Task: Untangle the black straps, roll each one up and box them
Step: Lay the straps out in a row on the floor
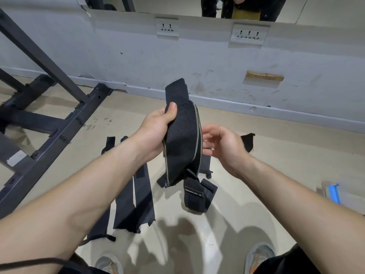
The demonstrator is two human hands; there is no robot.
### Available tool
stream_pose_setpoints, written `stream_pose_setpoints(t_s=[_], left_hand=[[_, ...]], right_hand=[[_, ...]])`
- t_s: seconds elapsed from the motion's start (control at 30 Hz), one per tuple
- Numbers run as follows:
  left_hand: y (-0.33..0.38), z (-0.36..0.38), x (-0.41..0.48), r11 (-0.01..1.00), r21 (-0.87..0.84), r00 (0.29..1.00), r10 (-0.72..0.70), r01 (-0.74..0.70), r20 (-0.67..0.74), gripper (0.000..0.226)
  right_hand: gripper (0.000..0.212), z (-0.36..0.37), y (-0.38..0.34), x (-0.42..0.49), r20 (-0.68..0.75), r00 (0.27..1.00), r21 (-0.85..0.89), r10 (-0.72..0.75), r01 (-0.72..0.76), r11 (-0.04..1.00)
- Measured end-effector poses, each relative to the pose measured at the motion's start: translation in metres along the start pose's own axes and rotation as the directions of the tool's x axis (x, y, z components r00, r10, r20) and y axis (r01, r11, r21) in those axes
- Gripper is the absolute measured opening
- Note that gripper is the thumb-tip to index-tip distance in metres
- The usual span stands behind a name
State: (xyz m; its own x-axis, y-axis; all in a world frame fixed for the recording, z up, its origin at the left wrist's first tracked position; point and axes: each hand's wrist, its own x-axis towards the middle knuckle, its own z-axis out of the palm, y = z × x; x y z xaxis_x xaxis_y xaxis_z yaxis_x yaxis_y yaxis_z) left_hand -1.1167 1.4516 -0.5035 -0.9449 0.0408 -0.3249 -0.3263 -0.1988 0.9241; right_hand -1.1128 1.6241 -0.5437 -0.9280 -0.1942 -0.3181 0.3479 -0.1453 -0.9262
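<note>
Forearms (79, 194) framed the view | left hand (158, 131) gripped a black strap (181, 135), upright above the floor (266, 165) | right hand (223, 143) spread loosely beside it (holding nothing) | step: untangling, seemingly | next likely needed the right hand on its dangling end.

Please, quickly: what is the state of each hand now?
Left hand: grips the black strap.
Right hand: open, holds nothing.

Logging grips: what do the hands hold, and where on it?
The left hand grips the black strap below its upper end; right hand holds nothing.
</note>
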Motion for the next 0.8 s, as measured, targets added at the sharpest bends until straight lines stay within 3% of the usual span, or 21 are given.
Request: stream_pose_setpoints(t_s=[0.1, 0.17, 0.27, 0.3, 0.37, 0.47, 0.53, 0.67, 0.8], left_hand=[[0.003, 0.001, 0.0, 0.991, -0.121, 0.997, -0.061, 0.055, -0.05, 0.036], [0.004, 0.003, 0.0, 0.98, -0.177, 0.993, -0.107, 0.096, -0.054, 0.037], [0.003, 0.007, 0.0, 0.952, -0.261, 0.983, -0.177, 0.159, -0.049, 0.039], [0.003, 0.008, 0.001, 0.943, -0.286, 0.981, -0.192, 0.172, -0.043, 0.04], [0.005, 0.007, 0.002, 0.932, -0.315, 0.98, -0.199, 0.18, -0.027, 0.041], [0.004, 0.003, 0.007, 0.925, -0.332, 0.979, -0.204, 0.184, -0.026, 0.043], [0.004, 0.003, 0.008, 0.93, -0.321, 0.978, -0.205, 0.179, -0.048, 0.044], [0.007, -0.01, 0.02, 0.951, -0.299, 0.961, -0.154, 0.081, -0.228, 0.039], [0.015, -0.029, 0.03, 0.933, -0.358, 0.935, -0.149, 0.025, -0.323, 0.033]], right_hand=[[0.022, -0.01, 0.041, 0.001, 0.075, 0.992, -0.342, 0.097, -0.066, 0.937], [0.031, -0.023, 0.076, 0.008, 0.107, 0.974, -0.588, 0.201, -0.102, 0.803], [0.036, -0.039, 0.122, 0.016, -0.019, 0.962, -0.786, 0.273, -0.183, 0.59], [0.045, -0.042, 0.135, 0.019, -0.065, 0.962, -0.798, 0.264, -0.209, 0.565], [0.056, -0.044, 0.158, 0.023, -0.113, 0.958, -0.741, 0.265, -0.259, 0.62], [0.029, -0.042, 0.19, 0.027, -0.104, 0.959, -0.601, 0.265, -0.273, 0.752], [0.012, -0.038, 0.196, 0.024, -0.115, 0.968, -0.592, 0.223, -0.247, 0.767], [0.022, -0.057, 0.189, 0.028, -0.319, 0.923, -0.647, 0.214, -0.377, 0.662], [0.029, -0.107, 0.175, 0.026, -0.58, 0.771, -0.568, 0.262, -0.614, 0.549]])
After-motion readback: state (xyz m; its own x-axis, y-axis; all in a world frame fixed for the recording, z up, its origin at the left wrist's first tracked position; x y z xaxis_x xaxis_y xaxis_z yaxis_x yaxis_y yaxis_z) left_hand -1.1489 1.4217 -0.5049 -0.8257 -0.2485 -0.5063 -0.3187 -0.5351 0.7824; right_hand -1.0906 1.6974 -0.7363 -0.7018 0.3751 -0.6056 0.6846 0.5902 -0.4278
